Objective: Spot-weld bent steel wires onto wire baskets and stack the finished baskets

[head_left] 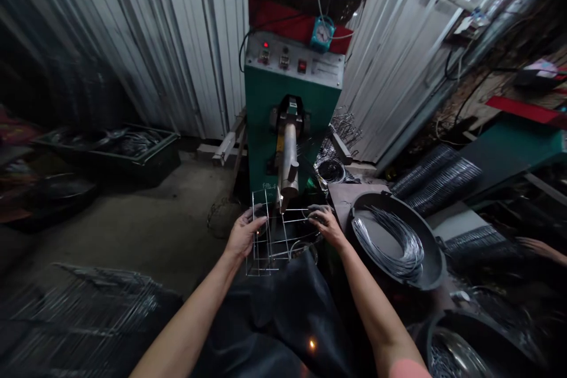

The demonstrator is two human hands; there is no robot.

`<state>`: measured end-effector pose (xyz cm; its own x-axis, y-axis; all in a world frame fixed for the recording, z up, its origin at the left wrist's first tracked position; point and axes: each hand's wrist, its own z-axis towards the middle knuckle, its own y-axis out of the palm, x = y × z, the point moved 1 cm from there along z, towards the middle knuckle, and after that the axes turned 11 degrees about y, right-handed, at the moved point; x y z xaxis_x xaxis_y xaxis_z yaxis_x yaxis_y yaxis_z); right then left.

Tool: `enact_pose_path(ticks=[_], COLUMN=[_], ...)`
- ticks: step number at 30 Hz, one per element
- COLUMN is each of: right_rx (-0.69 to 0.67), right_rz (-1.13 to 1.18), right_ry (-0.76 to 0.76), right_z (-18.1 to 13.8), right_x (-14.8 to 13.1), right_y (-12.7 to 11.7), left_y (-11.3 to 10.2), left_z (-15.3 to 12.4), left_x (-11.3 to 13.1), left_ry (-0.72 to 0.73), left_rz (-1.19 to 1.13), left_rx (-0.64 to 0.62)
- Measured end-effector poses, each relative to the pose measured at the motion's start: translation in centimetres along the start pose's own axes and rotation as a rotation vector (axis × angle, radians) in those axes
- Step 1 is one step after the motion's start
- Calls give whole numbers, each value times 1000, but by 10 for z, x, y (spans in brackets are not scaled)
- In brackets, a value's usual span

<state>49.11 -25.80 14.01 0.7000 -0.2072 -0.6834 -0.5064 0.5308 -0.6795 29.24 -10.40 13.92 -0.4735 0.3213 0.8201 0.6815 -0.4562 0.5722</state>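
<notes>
Both my hands hold a rectangular wire frame (272,248) up against the lower arm of a green spot-welding machine (274,85). My left hand (243,233) grips the frame's near left side. My right hand (325,225) holds wires at its right side. A thick metal electrode arm (289,153) comes down to the top of the frame, and its tip seems to touch a wire. A dark apron (274,319) covers my lap, with a small orange spark (312,344) glowing on it.
A round black basin (425,260) of coiled wire stands right of my right hand, with stacked wire pieces (436,180) beyond it. Another person's hand (540,248) reaches in at the right edge. A dark bin (106,147) sits on the concrete floor at left.
</notes>
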Motion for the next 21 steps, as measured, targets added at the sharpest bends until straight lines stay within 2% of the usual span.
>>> enact_pose_path(ticks=[6, 14, 18, 21], right_rx=[19, 20, 16, -30], right_rz=[10, 16, 17, 9], right_ry=[39, 40, 24, -26], right_z=[-11, -11, -15, -32], right_x=[-1, -1, -4, -19], right_y=[2, 0, 5, 5], left_y=[1, -1, -2, -13], left_z=[-6, -4, -6, -23], left_x=[-1, -3, -1, 7], left_ry=[-17, -115, -50, 32], left_rz=[26, 4, 43, 128], left_rx=[-1, -11, -39, -47])
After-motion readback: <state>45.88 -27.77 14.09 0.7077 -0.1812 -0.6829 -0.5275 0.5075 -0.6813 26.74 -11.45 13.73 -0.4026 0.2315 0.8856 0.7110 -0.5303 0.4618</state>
